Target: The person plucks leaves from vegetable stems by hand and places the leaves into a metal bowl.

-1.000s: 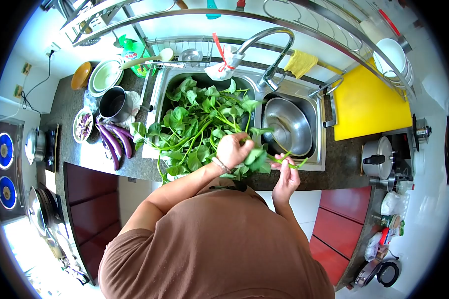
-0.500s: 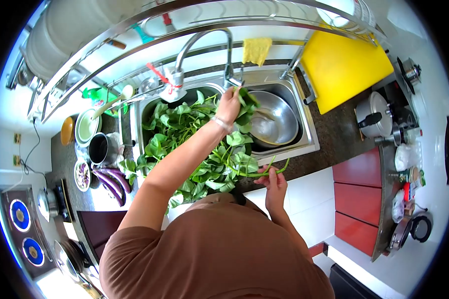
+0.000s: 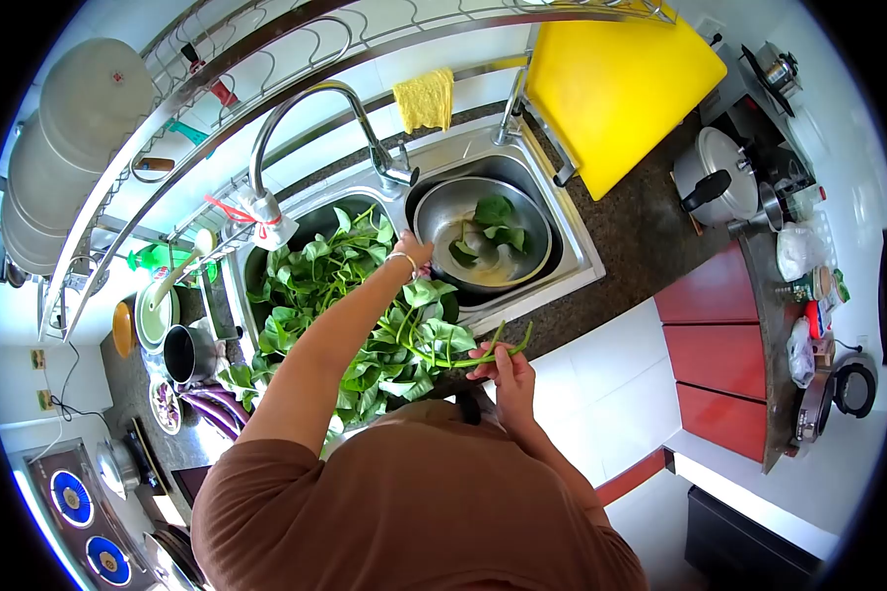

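My left hand (image 3: 413, 252) is at the left rim of a steel bowl (image 3: 537, 264), over the divider between two sink basins. Its fingers are mostly hidden, and no leaf shows in it. Several loose green leaves (image 3: 496, 212) lie inside the bowl, which sits in the right basin. Below, close to my body, my right hand (image 3: 506, 377) pinches a green stem (image 3: 453, 362) of a leafy vegetable. That stem runs left into a large heap of leafy greens (image 3: 315, 281), which fills the left basin and spills over the counter edge.
A curved faucet (image 3: 337, 87) rises behind the sink, below a wire dish rack. Behind right leans a yellow cutting board (image 3: 621, 98); a pressure cooker (image 3: 721, 169) stands beyond it. Purple eggplants (image 3: 217, 406), a dark pot (image 3: 189, 353) and bowls are on the left counter.
The leaves that my left hand held are now in the steel bowl. My left hand has drawn back to the bowl's left rim. My right hand keeps its grip on the stem. The view has shifted.
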`<state>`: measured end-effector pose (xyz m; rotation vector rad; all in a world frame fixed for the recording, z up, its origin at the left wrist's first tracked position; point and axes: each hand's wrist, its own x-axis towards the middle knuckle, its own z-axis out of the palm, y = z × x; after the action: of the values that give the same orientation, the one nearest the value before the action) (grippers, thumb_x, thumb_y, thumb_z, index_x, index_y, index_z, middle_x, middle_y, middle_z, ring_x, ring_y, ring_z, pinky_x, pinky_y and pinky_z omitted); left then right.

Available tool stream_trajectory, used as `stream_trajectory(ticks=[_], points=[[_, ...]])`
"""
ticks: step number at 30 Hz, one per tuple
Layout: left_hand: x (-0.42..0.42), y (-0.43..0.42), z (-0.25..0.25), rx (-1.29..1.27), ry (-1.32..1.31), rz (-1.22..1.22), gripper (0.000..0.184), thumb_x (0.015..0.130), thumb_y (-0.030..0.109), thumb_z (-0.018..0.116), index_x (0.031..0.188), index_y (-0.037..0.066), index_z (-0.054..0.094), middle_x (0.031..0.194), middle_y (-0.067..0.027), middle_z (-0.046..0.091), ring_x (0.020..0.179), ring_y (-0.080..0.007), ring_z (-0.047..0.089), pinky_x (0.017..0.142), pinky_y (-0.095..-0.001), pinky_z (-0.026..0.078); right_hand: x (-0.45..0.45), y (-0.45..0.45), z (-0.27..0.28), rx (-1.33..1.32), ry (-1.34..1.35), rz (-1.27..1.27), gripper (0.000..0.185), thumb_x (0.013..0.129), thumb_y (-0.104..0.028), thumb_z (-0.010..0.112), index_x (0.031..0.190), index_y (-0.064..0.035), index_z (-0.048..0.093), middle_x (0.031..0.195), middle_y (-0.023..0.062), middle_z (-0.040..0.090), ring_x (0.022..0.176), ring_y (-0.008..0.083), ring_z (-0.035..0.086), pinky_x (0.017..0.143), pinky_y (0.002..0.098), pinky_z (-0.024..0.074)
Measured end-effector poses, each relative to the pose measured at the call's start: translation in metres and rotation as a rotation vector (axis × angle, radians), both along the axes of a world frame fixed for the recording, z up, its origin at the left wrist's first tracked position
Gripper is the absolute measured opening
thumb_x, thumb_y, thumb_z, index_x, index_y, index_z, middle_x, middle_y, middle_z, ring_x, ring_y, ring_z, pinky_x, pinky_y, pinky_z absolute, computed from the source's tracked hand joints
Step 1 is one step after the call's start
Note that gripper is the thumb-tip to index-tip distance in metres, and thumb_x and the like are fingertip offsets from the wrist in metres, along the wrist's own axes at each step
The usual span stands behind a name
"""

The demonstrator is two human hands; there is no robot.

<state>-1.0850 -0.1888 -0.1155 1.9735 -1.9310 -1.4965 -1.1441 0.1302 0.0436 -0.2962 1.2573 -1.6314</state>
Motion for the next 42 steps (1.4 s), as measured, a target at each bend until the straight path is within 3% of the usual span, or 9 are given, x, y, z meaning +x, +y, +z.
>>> stream_trajectory(ticks=[2, 6, 11, 12, 15, 29, 37, 41, 42], points=[[-0.007, 0.003, -0.011, -0.156, -0.055, 0.031, 0.044, 0.081, 0.014, 0.063, 0.115, -0.008, 0.045, 0.078, -0.0213, 0.066, 0.049, -0.0268, 0.065, 0.041, -0.0314, 0.055, -0.005, -0.002, -0.001, -0.024, -0.013, -0.001, 0.028, 0.102, -0.022, 0.044, 0.109, 0.0021, 0.056, 0.099, 0.0161, 0.065, 0.075, 0.0135, 0.061, 0.073, 0.0334, 0.0559], [-0.026, 0.006, 0.054, 0.212, 0.163, 0.281, 0.035, 0.084, 0.001, 0.052, 0.116, -0.011, 0.044, 0.075, -0.0199, 0.067, 0.053, -0.0243, 0.067, 0.038, -0.0336, 0.051, -0.023, 0.002, 0.003, -0.008, -0.102, -0.031, 0.029, 0.103, -0.027, 0.039, 0.104, -0.0006, 0.053, 0.095, 0.0173, 0.065, 0.069, 0.0169, 0.064, 0.068, 0.0329, 0.0556], [-0.033, 0.002, 0.107, 0.241, 0.348, 0.332, 0.014, 0.082, 0.000, 0.052, 0.081, -0.011, 0.060, 0.076, -0.0220, 0.066, 0.060, -0.0335, 0.069, 0.050, -0.0373, 0.061, -0.047, 0.008, 0.017, -0.022, -0.114, -0.105, 0.030, 0.103, -0.029, 0.038, 0.102, -0.0030, 0.052, 0.088, 0.0164, 0.065, 0.062, 0.0200, 0.063, 0.060, 0.0343, 0.0552], [-0.026, 0.005, 0.125, 0.237, 0.349, 0.243, 0.026, 0.082, 0.009, 0.057, 0.105, -0.004, 0.055, 0.076, -0.0189, 0.067, 0.059, -0.0303, 0.070, 0.050, -0.0342, 0.060, -0.053, 0.011, 0.016, -0.045, -0.125, -0.138, 0.029, 0.103, -0.028, 0.039, 0.102, -0.0028, 0.053, 0.087, 0.0159, 0.065, 0.061, 0.0194, 0.062, 0.059, 0.0339, 0.0549], [-0.004, 0.011, 0.148, 0.209, 0.430, 0.148, 0.034, 0.083, 0.011, 0.057, 0.114, 0.000, 0.050, 0.077, -0.0181, 0.067, 0.060, -0.0278, 0.070, 0.051, -0.0321, 0.060, -0.077, 0.026, 0.012, -0.053, -0.137, -0.195, 0.028, 0.102, -0.027, 0.040, 0.101, -0.0031, 0.055, 0.086, 0.0145, 0.064, 0.060, 0.0174, 0.061, 0.057, 0.0330, 0.0540], [0.117, 0.093, 0.294, -0.003, 0.747, 0.150, 0.043, 0.087, 0.006, 0.049, 0.130, 0.000, 0.045, 0.073, -0.0081, 0.065, 0.048, -0.0137, 0.061, 0.038, -0.0212, 0.048, -0.190, 0.031, 0.013, -0.142, 0.070, -0.198, 0.028, 0.101, -0.031, 0.045, 0.103, -0.0047, 0.055, 0.087, 0.0111, 0.062, 0.063, 0.0141, 0.056, 0.059, 0.0285, 0.0479], [0.216, 0.195, 0.295, -0.152, 0.696, 0.548, 0.051, 0.085, 0.005, 0.052, 0.135, 0.000, 0.042, 0.078, -0.0070, 0.063, 0.045, -0.0108, 0.056, 0.038, -0.0217, 0.046, -0.176, -0.057, -0.012, -0.104, 0.353, -0.081, 0.032, 0.099, -0.030, 0.049, 0.112, -0.0005, 0.052, 0.110, 0.0131, 0.060, 0.099, 0.0211, 0.061, 0.088, 0.0367, 0.0505], [0.261, 0.254, 0.294, -0.219, 0.753, 0.830, 0.059, 0.083, 0.006, 0.052, 0.140, 0.003, 0.038, 0.076, -0.0088, 0.062, 0.043, -0.0127, 0.056, 0.038, -0.0223, 0.046, -0.179, -0.062, -0.095, 0.130, 0.092, 0.439, 0.018, 0.092, -0.016, 0.060, 0.106, -0.0048, 0.056, 0.098, 0.0079, 0.064, 0.094, 0.0231, 0.064, 0.085, 0.0394, 0.0535], [0.274, 0.269, 0.293, -0.254, 0.698, 0.911, 0.057, 0.083, 0.007, 0.053, 0.139, 0.004, 0.041, 0.077, -0.0073, 0.062, 0.044, -0.0114, 0.055, 0.038, -0.0216, 0.046, -0.167, -0.068, -0.095, 0.276, 0.045, 0.402, 0.015, 0.092, -0.017, 0.061, 0.102, -0.0070, 0.058, 0.090, 0.0048, 0.064, 0.084, 0.0191, 0.065, 0.072, 0.0347, 0.0557]])
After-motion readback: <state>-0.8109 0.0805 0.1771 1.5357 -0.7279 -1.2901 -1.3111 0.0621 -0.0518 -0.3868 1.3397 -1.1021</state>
